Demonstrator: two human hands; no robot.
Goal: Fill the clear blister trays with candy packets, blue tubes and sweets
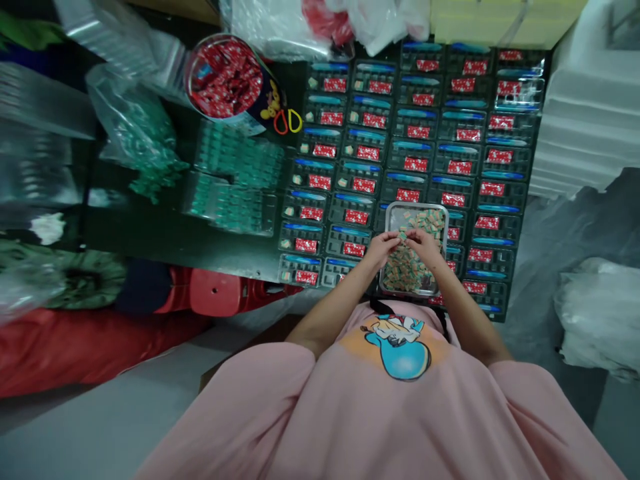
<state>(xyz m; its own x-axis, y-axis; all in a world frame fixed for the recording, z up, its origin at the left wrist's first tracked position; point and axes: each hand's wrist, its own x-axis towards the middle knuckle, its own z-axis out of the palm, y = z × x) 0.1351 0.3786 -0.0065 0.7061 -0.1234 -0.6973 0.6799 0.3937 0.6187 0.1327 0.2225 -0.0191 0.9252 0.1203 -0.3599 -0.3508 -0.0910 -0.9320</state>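
In the head view, my left hand (383, 248) and my right hand (424, 247) meet over a metal-rimmed tray (445, 230). Their fingertips are closed on a small beige-and-green block (403, 236), one hand at each side. Many similar small blocks (407, 272) lie heaped in the tray below. Around the tray, rows of clear plastic blister trays (350, 233) cover the table; each holds a blue pen-like stick and a red patterned packet (356, 217). Those in the left columns also hold a small pale block (289, 211).
A round tub (225, 77) of red packets stands at the back left, with red-and-yellow-handled scissors (289, 121) beside it. Stacks of green pieces (240, 157) and a plastic bag (133, 120) lie further left. White foam sheets (590, 120) rise on the right; a red stool (215, 292) stands at the front.
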